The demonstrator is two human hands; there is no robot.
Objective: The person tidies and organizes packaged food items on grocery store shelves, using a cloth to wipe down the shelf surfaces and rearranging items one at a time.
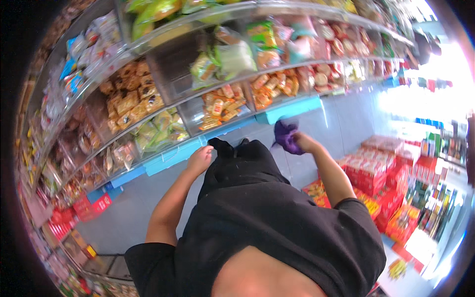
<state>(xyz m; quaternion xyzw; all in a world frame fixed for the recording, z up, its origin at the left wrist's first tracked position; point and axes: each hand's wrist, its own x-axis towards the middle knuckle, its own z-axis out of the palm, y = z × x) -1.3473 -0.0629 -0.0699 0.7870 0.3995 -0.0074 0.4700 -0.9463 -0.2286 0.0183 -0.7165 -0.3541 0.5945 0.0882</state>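
My right hand [305, 143] grips a crumpled purple cloth [287, 137], held out over the grey floor to the right of my legs. On the other side, my left hand [200, 159] is raised near the blue strip [174, 153] along the shelf's bottom edge, its fingers curled and blurred; whether anything small is between them I cannot tell. In front of me stands a shelf of clear compartments with packaged snacks: orange-wrapped packets [219, 107], green-wrapped packets [161, 128] and brown baked pieces in clear wrap [130, 100].
Stacked red and white cartons [371, 163] stand on the floor to the right, with yellow and red boxes [402, 222] nearer. A red box [92, 207] sits at the shelf's left end. Grey tiled floor [130, 219] lies between shelf and body. More filled shelves curve around the left.
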